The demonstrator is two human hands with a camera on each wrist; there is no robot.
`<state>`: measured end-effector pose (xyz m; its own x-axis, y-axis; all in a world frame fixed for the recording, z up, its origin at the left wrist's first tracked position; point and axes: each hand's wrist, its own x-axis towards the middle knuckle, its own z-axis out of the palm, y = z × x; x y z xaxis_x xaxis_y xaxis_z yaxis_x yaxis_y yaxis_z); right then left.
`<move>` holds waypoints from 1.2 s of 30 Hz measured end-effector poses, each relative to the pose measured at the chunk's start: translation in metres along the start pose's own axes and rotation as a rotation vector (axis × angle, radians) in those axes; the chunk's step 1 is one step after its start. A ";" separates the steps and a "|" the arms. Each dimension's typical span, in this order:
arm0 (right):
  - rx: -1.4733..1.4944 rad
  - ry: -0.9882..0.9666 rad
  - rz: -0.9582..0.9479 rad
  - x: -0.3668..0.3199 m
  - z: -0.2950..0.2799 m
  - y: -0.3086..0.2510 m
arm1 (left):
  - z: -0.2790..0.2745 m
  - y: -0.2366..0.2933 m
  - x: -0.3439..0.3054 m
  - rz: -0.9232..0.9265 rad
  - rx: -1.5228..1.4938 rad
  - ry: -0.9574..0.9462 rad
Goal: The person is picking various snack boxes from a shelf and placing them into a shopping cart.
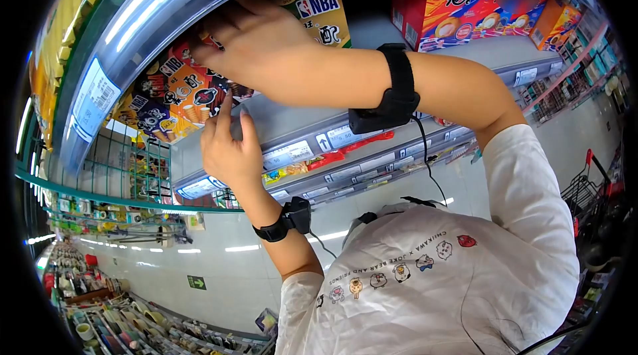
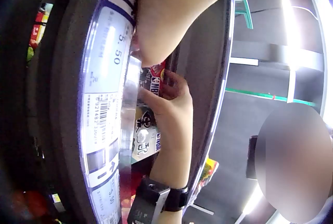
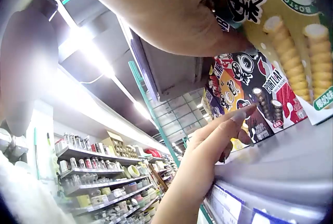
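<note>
My right hand (image 1: pixel 259 39) reaches across from the right, its fingers spread over the tops of a row of NBA-branded snack boxes (image 1: pixel 189 92) on the shelf. In the left wrist view the right hand (image 2: pixel 174 107) lies against the boxes, thumb toward their fronts. My left hand (image 1: pixel 232 152) is below it at the shelf's front edge. The right wrist view has the left hand's (image 3: pixel 210 143) extended fingers right at the lower front of a black Portland box (image 3: pixel 263 86). Beside that stands a gold-green Boston box (image 3: pixel 291 41).
Red snack boxes (image 1: pixel 455 6) stand farther right on this shelf. A curved upper shelf edge (image 1: pixel 100 82) with price tags hangs close over the hands. A green wire rack (image 1: pixel 126 162) borders the left end. A shopping cart (image 1: pixel 588 185) stands at the right.
</note>
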<state>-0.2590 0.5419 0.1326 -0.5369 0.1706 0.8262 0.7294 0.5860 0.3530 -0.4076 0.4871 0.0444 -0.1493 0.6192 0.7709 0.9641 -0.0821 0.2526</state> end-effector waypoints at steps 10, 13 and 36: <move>-0.001 -0.218 0.021 0.013 -0.005 -0.003 | -0.002 0.003 0.001 -0.014 0.017 -0.031; -0.052 -0.147 -0.016 0.010 -0.010 -0.001 | -0.003 0.003 0.001 -0.022 0.000 -0.035; 0.304 0.085 0.552 -0.284 -0.147 -0.005 | 0.042 0.153 -0.137 0.508 -1.183 -0.340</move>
<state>-0.0471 0.3741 -0.0392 -0.0716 0.4558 0.8872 0.7295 0.6305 -0.2651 -0.2304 0.4224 -0.0465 0.3971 0.4664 0.7904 0.0993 -0.8780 0.4682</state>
